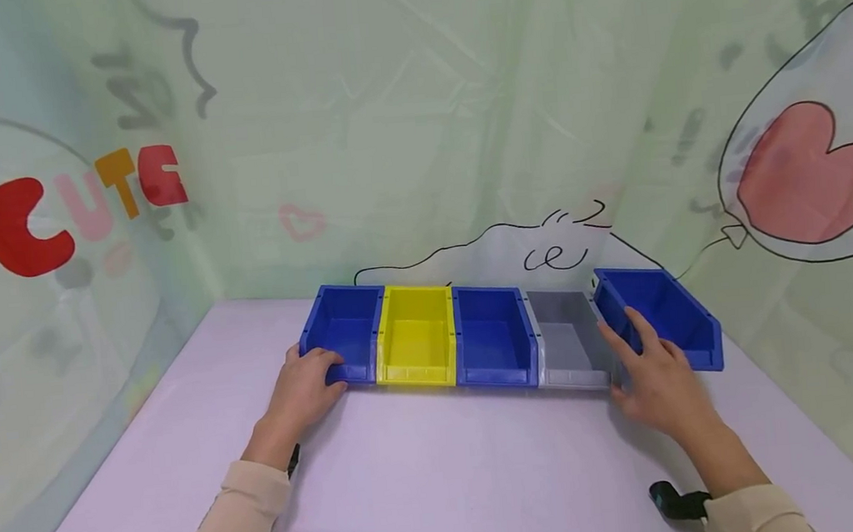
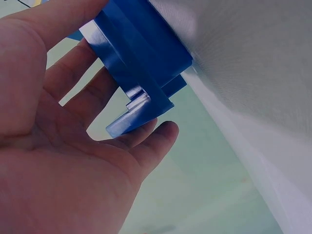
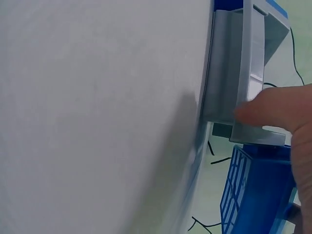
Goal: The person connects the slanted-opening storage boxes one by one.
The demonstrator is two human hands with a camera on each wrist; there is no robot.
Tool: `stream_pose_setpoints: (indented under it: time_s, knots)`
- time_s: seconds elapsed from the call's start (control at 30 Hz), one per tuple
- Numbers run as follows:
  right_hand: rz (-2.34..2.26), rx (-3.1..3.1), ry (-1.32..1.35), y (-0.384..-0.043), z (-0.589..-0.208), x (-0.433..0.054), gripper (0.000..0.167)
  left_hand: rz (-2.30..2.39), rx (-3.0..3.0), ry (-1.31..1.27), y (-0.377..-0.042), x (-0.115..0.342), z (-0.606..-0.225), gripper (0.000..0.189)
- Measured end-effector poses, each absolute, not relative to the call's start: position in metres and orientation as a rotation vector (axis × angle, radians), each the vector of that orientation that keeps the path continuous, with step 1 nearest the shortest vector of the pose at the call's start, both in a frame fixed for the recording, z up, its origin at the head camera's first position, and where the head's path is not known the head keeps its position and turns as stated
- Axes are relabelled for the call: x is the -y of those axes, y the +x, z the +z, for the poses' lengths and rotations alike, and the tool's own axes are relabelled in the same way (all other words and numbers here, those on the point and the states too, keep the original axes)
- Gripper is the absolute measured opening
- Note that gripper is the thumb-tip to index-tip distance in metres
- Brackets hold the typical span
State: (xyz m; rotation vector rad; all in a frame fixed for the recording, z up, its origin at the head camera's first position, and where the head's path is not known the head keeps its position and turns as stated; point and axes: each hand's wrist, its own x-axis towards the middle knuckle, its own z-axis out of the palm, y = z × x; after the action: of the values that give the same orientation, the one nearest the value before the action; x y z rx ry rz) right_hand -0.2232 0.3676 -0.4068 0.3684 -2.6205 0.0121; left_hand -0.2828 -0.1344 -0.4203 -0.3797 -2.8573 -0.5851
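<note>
Several open-fronted plastic storage bins stand side by side across the table. My left hand [image 1: 306, 386] holds the left end's blue bin [image 1: 348, 322] by its front left corner, thumb at the front and fingers along the side. Beside that bin come a yellow bin [image 1: 414, 330], a second blue bin [image 1: 491, 328] and a grey bin [image 1: 563, 330]. My right hand [image 1: 661, 381] grips the grey bin's front right corner; its thumb [image 3: 268, 106] presses the front. Other right-hand fingers reach by the left wall of the rightmost blue bin [image 1: 659, 306], which sits apart and angled.
A pale table [image 1: 473, 471] lies under the bins. Behind it hangs a light green printed curtain [image 1: 416, 133] that also wraps both sides. A black strap device [image 1: 674, 501] shows at the right wrist.
</note>
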Motion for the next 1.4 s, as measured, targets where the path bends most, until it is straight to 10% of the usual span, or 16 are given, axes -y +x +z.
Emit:
stream_pose_setpoints:
  time_s: [1.4]
  knots:
    - [0.008, 2.923, 0.255, -0.239, -0.390, -0.359, 0.117, -0.578, 2.866, -0.386, -0.281, 0.133, -0.420, 0.036]
